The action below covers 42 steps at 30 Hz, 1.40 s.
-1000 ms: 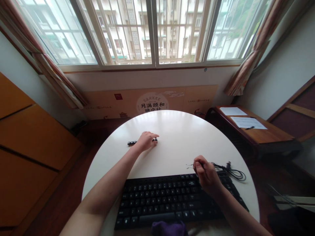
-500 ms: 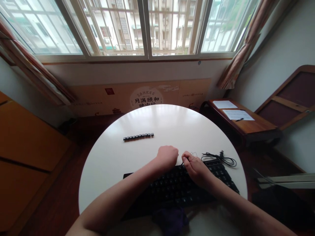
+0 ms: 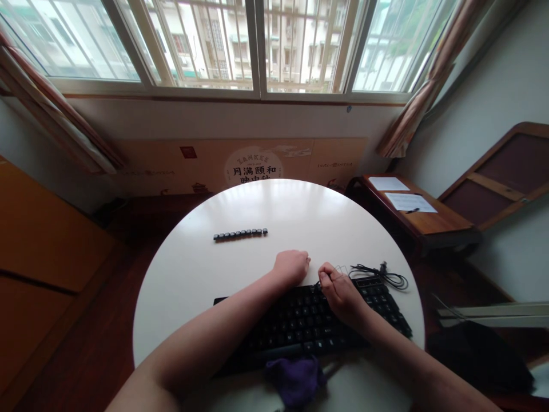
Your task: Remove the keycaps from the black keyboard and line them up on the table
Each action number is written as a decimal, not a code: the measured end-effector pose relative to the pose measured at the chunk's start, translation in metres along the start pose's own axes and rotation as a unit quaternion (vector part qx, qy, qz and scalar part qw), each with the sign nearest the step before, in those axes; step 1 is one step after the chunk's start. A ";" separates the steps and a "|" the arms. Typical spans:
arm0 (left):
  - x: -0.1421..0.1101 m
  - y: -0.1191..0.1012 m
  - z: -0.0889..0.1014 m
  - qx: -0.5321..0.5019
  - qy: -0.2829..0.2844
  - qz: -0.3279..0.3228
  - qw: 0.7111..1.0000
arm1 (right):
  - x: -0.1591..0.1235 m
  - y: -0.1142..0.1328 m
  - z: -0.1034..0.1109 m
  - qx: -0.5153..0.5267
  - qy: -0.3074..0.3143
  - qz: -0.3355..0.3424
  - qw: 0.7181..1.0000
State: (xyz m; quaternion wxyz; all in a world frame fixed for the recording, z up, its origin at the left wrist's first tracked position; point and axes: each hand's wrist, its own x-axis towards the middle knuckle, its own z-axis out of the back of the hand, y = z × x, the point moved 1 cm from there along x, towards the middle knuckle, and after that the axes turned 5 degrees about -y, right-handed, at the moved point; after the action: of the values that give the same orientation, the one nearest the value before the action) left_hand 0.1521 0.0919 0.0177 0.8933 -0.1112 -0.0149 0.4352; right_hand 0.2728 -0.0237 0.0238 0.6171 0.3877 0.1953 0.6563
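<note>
A black keyboard (image 3: 295, 326) lies on the round white table, partly covered by my forearms. My right hand (image 3: 337, 286) is closed over its upper rows, gripping a thin wire keycap puller (image 3: 341, 270) whose wire loops stick out past the fingers. Just beyond the keyboard's back edge, my left hand (image 3: 292, 266) is curled up; its fingers face away, so anything inside is hidden. Several black keycaps (image 3: 240, 233) stand in a row farther back on the table.
A coiled black cable (image 3: 384, 276) lies behind the keyboard's right end. Nearer me is a purple cloth (image 3: 295, 380). The white round table (image 3: 180, 263) has a curved edge. At the right, a wooden side table (image 3: 446, 220) bears papers (image 3: 409, 202) and a pen.
The view has shifted slightly, bringing more of the purple cloth into sight. Both hands keep nearly the same place and closed shape, with the puller still in my right hand.
</note>
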 end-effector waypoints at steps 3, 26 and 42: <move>0.000 0.000 0.000 -0.003 0.001 0.000 1.000 | 0.001 -0.001 -0.002 0.012 -0.004 -0.019 1.000; 0.005 0.015 0.014 -0.114 0.021 -0.035 0.993 | -0.008 -0.008 -0.010 0.027 -0.053 0.033 0.998; -0.009 0.009 0.028 -0.487 0.156 -0.141 0.848 | -0.009 -0.020 0.002 0.090 -0.136 0.017 0.987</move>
State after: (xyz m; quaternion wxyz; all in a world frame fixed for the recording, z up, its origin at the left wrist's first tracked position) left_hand 0.1362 0.0958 0.0437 0.7668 -0.5950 -0.1007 0.2187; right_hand 0.2867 -0.0297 0.0073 0.5894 0.5303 0.1613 0.5877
